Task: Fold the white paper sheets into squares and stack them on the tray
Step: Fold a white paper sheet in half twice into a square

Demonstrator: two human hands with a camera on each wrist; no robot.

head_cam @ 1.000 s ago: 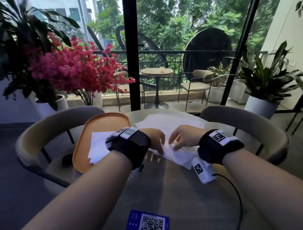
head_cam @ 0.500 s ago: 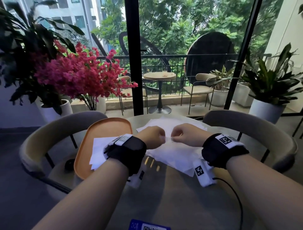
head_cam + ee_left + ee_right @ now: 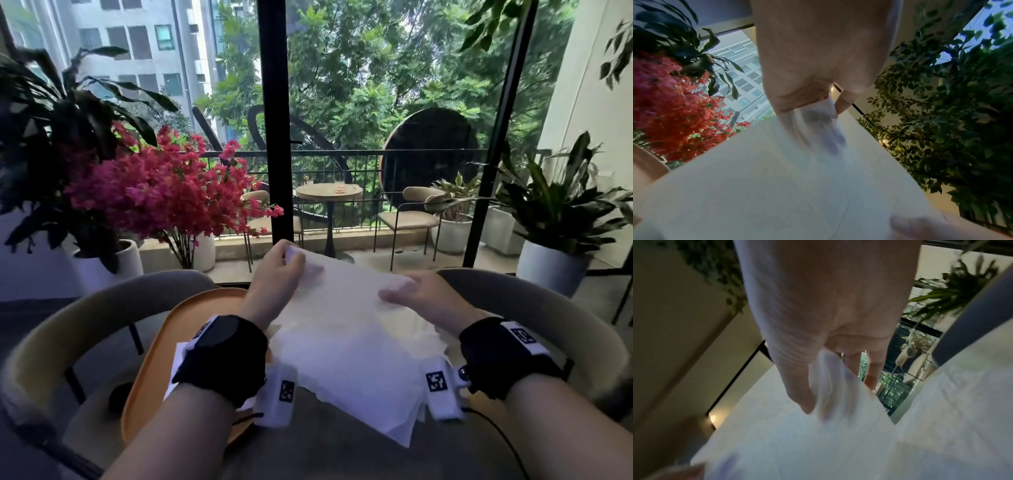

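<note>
Two hands hold one sheet [image 3: 346, 329] up off the table [image 3: 308, 455] in the head view: the left hand [image 3: 274, 284] pinches its far left corner and the right hand [image 3: 424, 301] grips the far right edge, set well apart, probably so the thin paper stays taut and its edges can be matched for a fold. Its near edge trails over the pile [image 3: 404, 421] of loose sheets beneath (how many, I cannot tell). An orange tray [image 3: 150, 370] lies just beside the left wrist, with white paper [image 3: 174, 363] on it partly hidden by the wrist strap, handy for stacking finished squares. From the left wrist, the thumb [image 3: 785, 100] and a finger [image 3: 844, 102] close on a bunched corner of the sheet, which spreads away below; the pinch looks light, fitting flimsy paper that would tear under a hard pull. From the right wrist, the thumb lies on top of the paper's edge with the fingers [image 3: 873, 368] behind it, clamping the corner between them, though blur hides the exact contact. Folding seems barely begun on this sheet.
</note>
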